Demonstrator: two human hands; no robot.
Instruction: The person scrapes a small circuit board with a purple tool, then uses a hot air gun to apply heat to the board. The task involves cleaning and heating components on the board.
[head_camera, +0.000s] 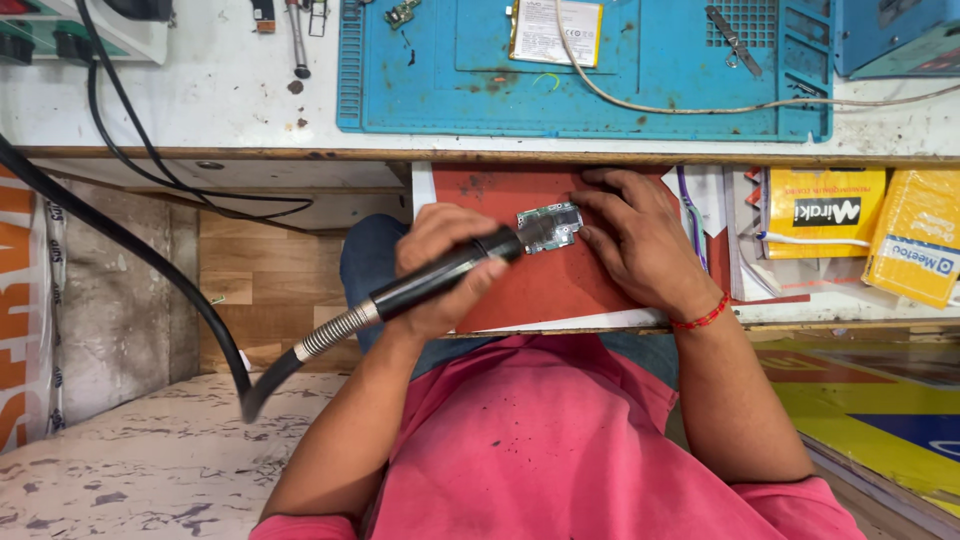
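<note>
Left hand (440, 262) grips hot-air wand (440, 275); right hand (635, 240) apparently pins circuit board (548, 227).
</note>
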